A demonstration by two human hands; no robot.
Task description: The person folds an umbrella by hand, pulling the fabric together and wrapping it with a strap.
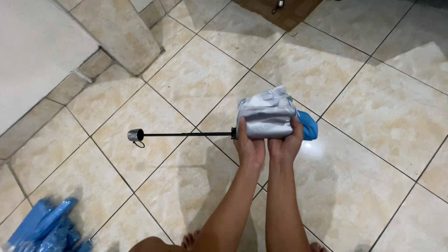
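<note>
Folded umbrella (268, 114) is clenched by left hand (249, 147) and right hand (285, 145); fingertips are hidden behind canopy. Blue umbrellas (44, 228) are cropped at frame edge.

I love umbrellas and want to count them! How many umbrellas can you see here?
2. One folded silver-and-blue umbrella is held in both hands, its black shaft sticking out leftward. A blue bundle lies on the floor at bottom left, probably another umbrella; the picture's edge cuts it off.

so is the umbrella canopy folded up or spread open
Folded: the silver and blue fabric umbrella canopy is bunched into a compact bundle between the left hand and right hand, its thin black shaft extended.
</note>
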